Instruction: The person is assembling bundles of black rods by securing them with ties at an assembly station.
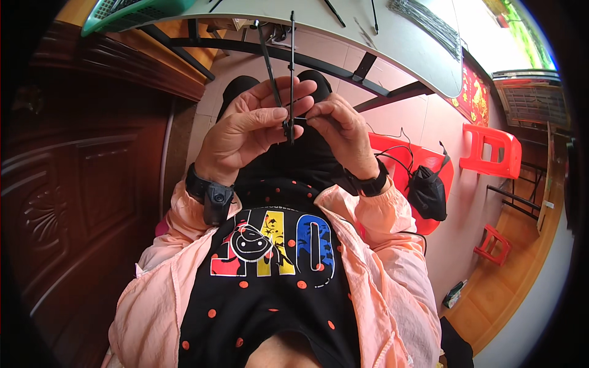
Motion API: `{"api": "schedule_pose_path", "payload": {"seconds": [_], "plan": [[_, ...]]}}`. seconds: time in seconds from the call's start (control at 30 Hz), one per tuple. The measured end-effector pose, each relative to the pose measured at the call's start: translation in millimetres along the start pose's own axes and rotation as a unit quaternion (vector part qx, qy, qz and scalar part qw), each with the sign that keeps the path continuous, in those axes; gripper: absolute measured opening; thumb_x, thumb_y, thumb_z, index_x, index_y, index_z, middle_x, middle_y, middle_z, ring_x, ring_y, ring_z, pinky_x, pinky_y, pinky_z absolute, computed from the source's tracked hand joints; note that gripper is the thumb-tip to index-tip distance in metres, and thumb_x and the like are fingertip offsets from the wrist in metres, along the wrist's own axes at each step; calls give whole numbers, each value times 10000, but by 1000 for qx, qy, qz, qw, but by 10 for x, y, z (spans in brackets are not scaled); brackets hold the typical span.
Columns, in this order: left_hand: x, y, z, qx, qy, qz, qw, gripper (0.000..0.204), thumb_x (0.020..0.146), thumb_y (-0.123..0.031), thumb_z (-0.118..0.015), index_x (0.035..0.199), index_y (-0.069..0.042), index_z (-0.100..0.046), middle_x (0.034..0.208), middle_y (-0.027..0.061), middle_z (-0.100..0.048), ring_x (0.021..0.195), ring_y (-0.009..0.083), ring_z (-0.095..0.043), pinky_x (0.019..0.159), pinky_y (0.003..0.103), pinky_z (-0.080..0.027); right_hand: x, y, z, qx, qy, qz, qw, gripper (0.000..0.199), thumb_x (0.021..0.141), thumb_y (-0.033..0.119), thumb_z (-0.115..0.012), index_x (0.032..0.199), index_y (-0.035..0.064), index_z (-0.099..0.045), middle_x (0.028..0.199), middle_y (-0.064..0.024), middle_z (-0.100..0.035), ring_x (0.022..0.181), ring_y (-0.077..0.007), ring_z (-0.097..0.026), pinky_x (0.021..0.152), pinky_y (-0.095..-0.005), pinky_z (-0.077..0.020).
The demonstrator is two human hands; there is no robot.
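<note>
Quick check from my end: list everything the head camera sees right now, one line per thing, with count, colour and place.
thin rods: two, black, pinched between both hands at centre, reaching up toward the table
fine wire: one, pale, at the fingertips
table: one, pale top on a dark frame, top of view
rod bundle: one, grey, on the table at upper right
basket: one, green, top left
chair: one, red, right of the hands, with black cables
pouch: one, black, on that chair
stools: two, red, at right
cabinet: one, dark brown wood, left side
left hand: grips the rods, black wristband
right hand: pinches the wire, black wristband
</note>
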State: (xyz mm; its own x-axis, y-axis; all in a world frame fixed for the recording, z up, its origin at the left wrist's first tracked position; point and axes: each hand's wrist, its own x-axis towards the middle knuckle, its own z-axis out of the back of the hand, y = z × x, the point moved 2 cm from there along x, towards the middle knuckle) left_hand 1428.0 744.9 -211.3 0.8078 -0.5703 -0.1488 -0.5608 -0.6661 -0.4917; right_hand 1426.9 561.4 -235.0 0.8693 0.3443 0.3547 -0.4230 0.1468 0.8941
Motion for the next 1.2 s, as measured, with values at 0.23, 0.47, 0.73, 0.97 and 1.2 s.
{"api": "schedule_pose_path", "payload": {"seconds": [0.23,0.47,0.73,0.97,1.2], "plan": [[12,9,-1,-4,5,-39,999,405,869,42,-527,1261,-19,-447,1297,151,-494,1140,223,-543,853,365,-537,16,-6,-81,-8,-30,8,999,131,787,-41,-619,900,15,-583,797,-70,-531,704,-190,-554,616,-259,-436],[15,-70,26,96,-27,-57,993,406,857,47,-533,1250,-15,-455,1279,145,-513,1133,228,-548,847,365,-537,13,-84,-18,-53,-52,13,997,135,787,-59,-607,893,24,-598,798,-63,-545,707,-177,-545,621,-252,-429],[-78,-215,166,276,-80,40,957,385,839,3,-515,1223,-11,-489,1202,122,-577,989,177,-613,749,258,-520,50,-70,197,-259,68,117,956,141,782,-12,-639,915,26,-612,814,-69,-570,711,-176,-575,588,-261,-449],[-94,-211,128,366,-14,131,921,377,811,-33,-557,1184,-6,-511,1182,159,-590,777,147,-645,592,201,-466,-53,-385,501,-78,69,-121,987,108,815,40,-650,901,-11,-611,819,-37,-599,681,-128,-584,599,-247,-473],[-140,-227,162,377,-30,221,899,354,793,-1,-557,1140,-5,-488,1099,177,-619,714,151,-652,582,200,-471,-78,-510,483,244,8,-200,949,173,890,176,-601,906,4,-612,857,-86,-656,780,-149,-644,669,-230,-496]]}}
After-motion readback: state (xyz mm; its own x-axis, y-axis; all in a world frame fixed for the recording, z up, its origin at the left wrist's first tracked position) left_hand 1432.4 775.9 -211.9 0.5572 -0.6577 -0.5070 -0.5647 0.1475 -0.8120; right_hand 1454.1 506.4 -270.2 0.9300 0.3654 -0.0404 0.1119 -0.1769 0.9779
